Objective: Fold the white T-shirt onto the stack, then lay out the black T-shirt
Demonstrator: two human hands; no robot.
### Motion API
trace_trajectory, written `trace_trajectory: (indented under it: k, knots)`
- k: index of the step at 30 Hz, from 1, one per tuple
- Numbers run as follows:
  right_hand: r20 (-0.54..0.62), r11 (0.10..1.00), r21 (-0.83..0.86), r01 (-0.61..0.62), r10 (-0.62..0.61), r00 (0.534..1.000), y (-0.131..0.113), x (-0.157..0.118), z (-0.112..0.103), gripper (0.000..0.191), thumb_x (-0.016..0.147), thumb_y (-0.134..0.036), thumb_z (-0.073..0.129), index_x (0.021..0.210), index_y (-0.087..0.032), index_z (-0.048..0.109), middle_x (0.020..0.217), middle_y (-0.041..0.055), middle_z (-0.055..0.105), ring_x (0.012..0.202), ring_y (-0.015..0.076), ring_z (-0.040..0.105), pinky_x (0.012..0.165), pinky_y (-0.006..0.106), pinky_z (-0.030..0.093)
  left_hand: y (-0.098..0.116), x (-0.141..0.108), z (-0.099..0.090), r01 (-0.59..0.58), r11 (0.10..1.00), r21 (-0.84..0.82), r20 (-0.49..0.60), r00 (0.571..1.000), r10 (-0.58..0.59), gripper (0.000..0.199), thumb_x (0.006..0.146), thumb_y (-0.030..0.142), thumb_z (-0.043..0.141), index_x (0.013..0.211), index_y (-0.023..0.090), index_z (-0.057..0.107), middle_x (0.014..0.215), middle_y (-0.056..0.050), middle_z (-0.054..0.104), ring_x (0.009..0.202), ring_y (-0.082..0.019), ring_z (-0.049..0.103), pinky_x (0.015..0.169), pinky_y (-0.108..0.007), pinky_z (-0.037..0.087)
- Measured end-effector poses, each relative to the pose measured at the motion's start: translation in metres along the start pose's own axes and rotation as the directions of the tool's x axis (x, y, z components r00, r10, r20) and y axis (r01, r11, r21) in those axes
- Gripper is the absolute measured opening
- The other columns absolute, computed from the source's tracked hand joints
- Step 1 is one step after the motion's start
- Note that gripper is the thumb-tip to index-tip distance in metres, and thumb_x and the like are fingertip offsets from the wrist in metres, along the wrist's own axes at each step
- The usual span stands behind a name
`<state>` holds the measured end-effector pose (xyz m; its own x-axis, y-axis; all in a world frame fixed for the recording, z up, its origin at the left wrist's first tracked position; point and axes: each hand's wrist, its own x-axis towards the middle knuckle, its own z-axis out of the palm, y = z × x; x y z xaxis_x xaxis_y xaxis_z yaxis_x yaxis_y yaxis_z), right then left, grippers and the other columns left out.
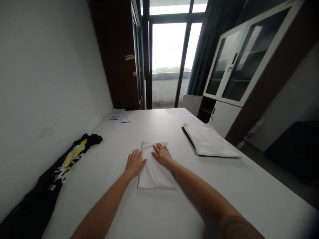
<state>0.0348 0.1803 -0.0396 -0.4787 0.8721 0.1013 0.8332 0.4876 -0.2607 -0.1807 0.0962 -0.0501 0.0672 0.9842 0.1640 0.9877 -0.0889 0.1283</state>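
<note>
Because the folded white cloth (157, 177) lies flat on the surface (99, 169) right in front of you, let broad, even pressure do the work. Your left grip (135, 163) is spread at the cloth's left edge, the thumb reaching onto it, and your right grip (161, 154) is spread on top near the far end; neither pinches anything. Use the left as a gentle anchor and draw the right outward from the soft creases, with the fingers low so they don't drag up new ones. Check that the side edges run straight. The layers are hard to make out from here, so feel for a hidden ruck rather than trusting your eye.
</note>
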Motion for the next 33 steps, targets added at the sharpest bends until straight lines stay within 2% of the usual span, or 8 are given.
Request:
trace_trajectory:
  k: [3,6,9,15,17,22,28,33]
  knots:
    - [-0.005,0.999,-0.005,0.039,-0.039,0.999,0.008,0.001,0.002,0.068,0.104,-0.059,0.031,0.16,-0.02,0.033,0.167,0.0133,0.024,0.155,0.0288,0.016,0.123,0.049,0.012,0.011,-0.003,-0.009,-0.141,0.987,-0.076,-0.029,0.99,0.14,0.06,0.103,0.043,0.04,0.157,0.018,0.035,0.166,-0.013,0.028,0.155,-0.029,0.021,0.124,-0.053,0.019]
    - [-0.005,0.996,-0.006,0.094,-0.094,0.996,0.016,0.004,0.004,0.065,0.105,-0.057,0.029,0.159,-0.022,0.035,0.166,0.0116,0.026,0.154,0.0277,0.019,0.123,0.048,0.014,0.028,-0.01,-0.014,-0.352,0.925,-0.14,-0.053,0.936,0.348,0.06,0.102,0.04,0.044,0.158,0.022,0.034,0.168,-0.008,0.025,0.155,-0.025,0.019,0.127,-0.049,0.016]
    - [-0.019,0.997,-0.025,0.075,-0.075,0.997,0.027,0.009,0.003,0.058,0.106,-0.052,0.028,0.157,-0.026,0.039,0.165,0.0085,0.03,0.155,0.0279,0.017,0.123,0.051,0.01,0.042,-0.017,-0.013,-0.397,0.9,-0.178,0.029,0.912,0.408,0.062,0.102,0.046,0.044,0.158,0.021,0.034,0.167,-0.01,0.025,0.155,-0.027,0.019,0.126,-0.051,0.016]
    - [-0.091,0.988,-0.063,-0.138,0.132,0.987,0.041,0.016,0.002,0.057,0.105,-0.049,0.033,0.155,-0.022,0.042,0.165,0.014,0.029,0.155,0.0307,0.014,0.122,0.057,0.009,0.035,-0.017,-0.009,-0.314,0.933,-0.174,0.116,0.935,0.336,0.063,0.104,0.056,0.035,0.161,0.03,0.027,0.17,-0.006,0.017,0.156,-0.03,0.013,0.125,-0.057,0.013]
    - [-0.131,0.994,-0.064,-0.093,0.084,0.988,0.037,0.014,0.003,0.058,0.106,-0.048,0.032,0.156,-0.02,0.042,0.165,0.0146,0.029,0.155,0.0299,0.015,0.123,0.056,0.009,0.028,-0.013,-0.008,-0.259,0.953,-0.156,0.128,0.952,0.28,0.062,0.104,0.057,0.034,0.161,0.032,0.028,0.17,-0.005,0.017,0.156,-0.031,0.012,0.124,-0.059,0.013]
    - [-0.148,0.989,-0.009,0.15,-0.15,0.978,0.014,0.005,0.002,0.058,0.107,-0.048,0.03,0.158,-0.021,0.037,0.165,0.0109,0.03,0.155,0.0267,0.019,0.124,0.052,0.015,0.015,-0.003,-0.002,-0.168,0.982,-0.085,0.129,0.976,0.178,0.066,0.101,0.06,0.038,0.16,0.032,0.03,0.17,-0.005,0.019,0.155,-0.033,0.015,0.123,-0.06,0.015]
    - [-0.158,0.978,0.041,0.203,-0.194,0.968,-0.006,0.0,0.003,0.056,0.107,-0.043,0.031,0.158,-0.021,0.038,0.165,0.0109,0.029,0.154,0.0261,0.022,0.124,0.051,0.02,0.004,0.008,0.003,-0.036,0.999,-0.007,0.059,0.998,0.036,0.065,0.101,0.06,0.036,0.159,0.03,0.034,0.168,-0.006,0.024,0.153,-0.036,0.022,0.121,-0.062,0.017]
    - [-0.024,0.966,0.052,0.252,-0.251,0.968,-0.003,-0.002,0.008,0.058,0.106,-0.047,0.035,0.159,-0.024,0.037,0.165,0.0091,0.03,0.154,0.0254,0.022,0.123,0.05,0.02,-0.004,0.009,-0.001,-0.002,1.0,-0.002,-0.022,1.0,0.002,0.058,0.102,0.05,0.038,0.155,0.026,0.041,0.166,-0.008,0.031,0.152,-0.033,0.025,0.122,-0.058,0.019]
